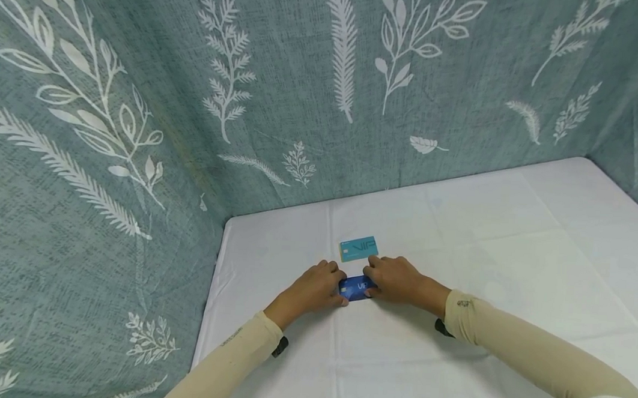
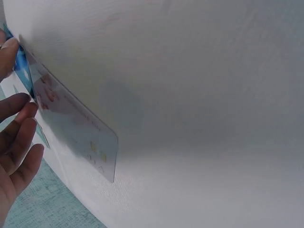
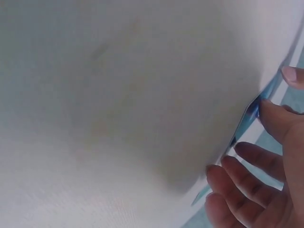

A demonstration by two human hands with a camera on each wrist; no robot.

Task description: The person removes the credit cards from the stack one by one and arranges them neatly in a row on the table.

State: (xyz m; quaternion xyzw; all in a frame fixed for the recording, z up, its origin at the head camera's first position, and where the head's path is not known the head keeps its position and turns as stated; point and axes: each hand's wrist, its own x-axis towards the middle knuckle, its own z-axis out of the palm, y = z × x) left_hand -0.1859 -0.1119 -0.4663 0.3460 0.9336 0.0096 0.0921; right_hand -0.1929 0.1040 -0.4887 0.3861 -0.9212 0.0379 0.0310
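Note:
A dark blue bank-style card [image 1: 354,288] marked VIP lies between my two hands in the head view. My left hand [image 1: 314,286] pinches its left end, thumb near and fingers far. The right end is between the thumb and fingers of my right hand [image 1: 398,279], which cover part of it. Just beyond lies a teal card [image 1: 356,248], also marked VIP, with a thin orange edge at its left. The left wrist view shows a pale card face [image 2: 78,118] with reddish marks against the blue strip. I cannot tell whether this is a separate card.
A white cloth [image 1: 458,230] with fold creases covers the table. Grey-green curtains [image 1: 281,101] with white leaf prints hang along the far and left sides. Dark wrist-worn items [image 1: 280,346] show under both sleeves.

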